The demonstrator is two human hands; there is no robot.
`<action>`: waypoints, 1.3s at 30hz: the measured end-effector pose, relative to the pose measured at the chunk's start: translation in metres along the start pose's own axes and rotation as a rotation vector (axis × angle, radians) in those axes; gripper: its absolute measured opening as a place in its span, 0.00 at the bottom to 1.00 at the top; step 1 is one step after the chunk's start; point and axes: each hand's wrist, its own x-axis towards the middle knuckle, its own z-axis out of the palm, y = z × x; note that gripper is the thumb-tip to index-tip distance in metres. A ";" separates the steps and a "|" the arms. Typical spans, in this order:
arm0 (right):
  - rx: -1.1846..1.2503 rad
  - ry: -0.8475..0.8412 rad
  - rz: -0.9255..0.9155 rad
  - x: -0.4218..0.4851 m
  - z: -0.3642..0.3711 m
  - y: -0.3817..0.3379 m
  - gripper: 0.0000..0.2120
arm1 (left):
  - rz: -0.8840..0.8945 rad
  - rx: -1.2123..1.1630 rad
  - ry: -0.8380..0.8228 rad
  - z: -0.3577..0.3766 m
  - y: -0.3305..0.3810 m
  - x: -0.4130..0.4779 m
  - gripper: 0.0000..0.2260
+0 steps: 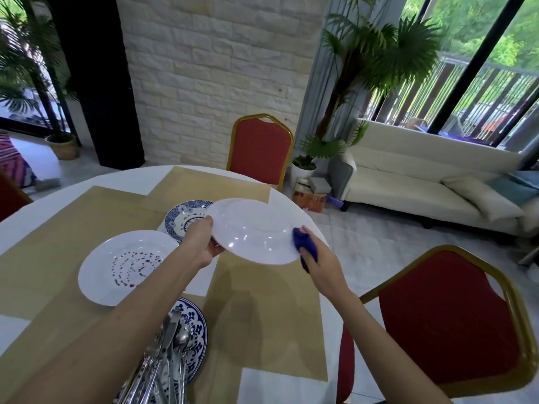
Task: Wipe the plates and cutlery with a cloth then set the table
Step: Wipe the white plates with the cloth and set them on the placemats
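My left hand (202, 239) grips the left rim of a plain white plate (256, 230), held tilted above the table. My right hand (319, 259) presses a blue cloth (304, 243) against the plate's right rim. A white plate with a dotted pattern (128, 265) lies on a tan placemat to the left. A blue patterned plate (186, 218) lies behind my left hand, partly hidden. Close to me, several pieces of steel cutlery (169, 357) lie heaped on another blue patterned plate (198, 330).
The round white table (26, 217) carries several tan placemats (262, 310). A red chair (261, 150) stands at the far side, another red chair (446, 319) at my right. A white sofa (423, 182) and potted plants stand beyond.
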 end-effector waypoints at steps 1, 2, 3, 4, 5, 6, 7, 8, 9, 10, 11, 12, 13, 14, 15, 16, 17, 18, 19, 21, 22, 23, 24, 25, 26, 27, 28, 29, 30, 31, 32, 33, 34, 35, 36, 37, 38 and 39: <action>0.062 0.040 0.103 0.005 -0.001 0.001 0.19 | 0.025 0.047 -0.019 -0.002 0.000 0.002 0.09; 0.117 0.057 0.197 0.012 -0.002 0.002 0.18 | 0.048 0.101 -0.048 -0.001 0.000 0.002 0.10; 0.149 0.053 0.268 0.019 -0.001 0.001 0.17 | 0.076 0.155 -0.079 0.001 -0.001 0.001 0.11; 0.164 0.040 0.322 0.026 -0.001 -0.002 0.17 | 0.106 0.209 -0.108 0.005 -0.003 -0.002 0.12; 0.183 0.039 0.368 0.034 0.000 -0.007 0.15 | 0.137 0.256 -0.127 0.009 -0.004 -0.006 0.13; 0.206 0.047 0.408 0.040 0.000 -0.014 0.15 | 0.161 0.302 -0.134 0.013 -0.006 -0.009 0.14; 0.213 0.056 0.426 0.046 0.001 -0.022 0.15 | 0.187 0.337 -0.138 0.016 -0.007 -0.011 0.15; 0.198 0.064 0.408 0.050 0.001 -0.030 0.16 | 0.212 0.367 -0.148 0.018 -0.009 -0.012 0.15; 0.167 0.062 0.350 0.053 0.002 -0.038 0.17 | 0.237 0.401 -0.172 0.019 -0.010 -0.015 0.16; 0.138 0.049 0.270 0.054 0.003 -0.047 0.18 | 0.252 0.436 -0.199 0.020 -0.011 -0.016 0.16; 0.114 0.021 0.174 0.054 0.004 -0.057 0.19 | 0.268 0.470 -0.220 0.021 -0.014 -0.017 0.16; 0.086 -0.018 0.071 0.052 0.007 -0.066 0.20 | 0.283 0.491 -0.226 0.022 -0.016 -0.016 0.16; 0.053 -0.060 -0.027 0.049 0.009 -0.073 0.20 | 0.292 0.498 -0.218 0.021 -0.019 -0.016 0.16; 0.023 -0.093 -0.110 0.047 0.010 -0.078 0.21 | 0.291 0.492 -0.211 0.021 -0.020 -0.017 0.15; 0.007 -0.114 -0.166 0.046 0.010 -0.078 0.21 | 0.293 0.481 -0.206 0.019 -0.021 -0.018 0.15; 0.016 -0.120 -0.179 0.048 0.009 -0.075 0.21 | 0.303 0.471 -0.200 0.018 -0.021 -0.017 0.15; 0.053 -0.102 -0.146 0.050 0.007 -0.070 0.20 | 0.314 0.457 -0.195 0.016 -0.021 -0.016 0.16; 0.094 -0.063 -0.066 0.053 0.006 -0.061 0.19 | 0.328 0.433 -0.181 0.015 -0.021 -0.016 0.17; 0.138 -0.018 0.052 0.055 0.006 -0.053 0.18 | 0.350 0.387 -0.154 0.014 -0.020 -0.016 0.17; 0.264 0.066 0.297 0.049 0.009 -0.039 0.17 | 0.371 0.262 -0.099 0.016 -0.019 -0.016 0.15; 0.328 0.099 0.379 0.041 0.015 -0.034 0.18 | 0.378 0.203 -0.078 0.016 -0.018 -0.016 0.14; 0.365 0.136 0.438 0.030 0.025 -0.032 0.18 | 0.385 0.163 -0.058 0.016 -0.019 -0.015 0.14; 0.386 0.183 0.458 0.017 0.035 -0.033 0.17 | 0.391 0.149 -0.039 0.016 -0.020 -0.013 0.14; 0.397 0.238 0.445 0.004 0.046 -0.035 0.16 | 0.396 0.144 -0.021 0.015 -0.022 -0.010 0.14; 0.409 0.279 0.396 -0.010 0.057 -0.038 0.16 | 0.393 0.146 -0.008 0.015 -0.025 -0.008 0.13; 0.404 0.296 0.331 -0.021 0.066 -0.041 0.17 | 0.382 0.170 -0.006 0.015 -0.027 -0.005 0.12; 0.349 0.288 0.243 -0.030 0.074 -0.042 0.18 | 0.369 0.203 -0.015 0.014 -0.029 -0.003 0.12; 0.255 0.254 0.133 -0.036 0.079 -0.043 0.20 | 0.360 0.233 -0.028 0.014 -0.031 -0.001 0.12; 0.132 0.203 0.015 -0.037 0.080 -0.044 0.22 | 0.359 0.253 -0.038 0.014 -0.032 -0.001 0.12; 0.018 0.154 -0.094 -0.032 0.079 -0.044 0.23 | 0.366 0.272 -0.046 0.014 -0.032 -0.001 0.11; -0.066 0.125 -0.179 -0.023 0.075 -0.045 0.24 | 0.375 0.284 -0.052 0.014 -0.032 -0.002 0.11; -0.104 0.114 -0.213 -0.011 0.070 -0.046 0.24 | 0.380 0.294 -0.062 0.014 -0.033 -0.002 0.11; -0.112 0.119 -0.207 0.001 0.063 -0.049 0.24 | 0.384 0.297 -0.075 0.013 -0.034 -0.002 0.11; -0.116 0.124 -0.172 0.012 0.056 -0.049 0.23 | 0.390 0.291 -0.084 0.013 -0.035 -0.003 0.12; -0.117 0.125 -0.122 0.020 0.048 -0.047 0.23 | 0.397 0.275 -0.086 0.013 -0.035 -0.003 0.12; -0.095 0.123 -0.057 0.024 0.040 -0.044 0.23 | 0.410 0.255 -0.085 0.013 -0.035 -0.003 0.12; -0.056 0.114 0.014 0.023 0.036 -0.042 0.24 | 0.427 0.241 -0.080 0.013 -0.036 -0.002 0.12; -0.010 0.103 0.078 0.018 0.035 -0.040 0.24 | 0.444 0.227 -0.071 0.014 -0.036 -0.003 0.12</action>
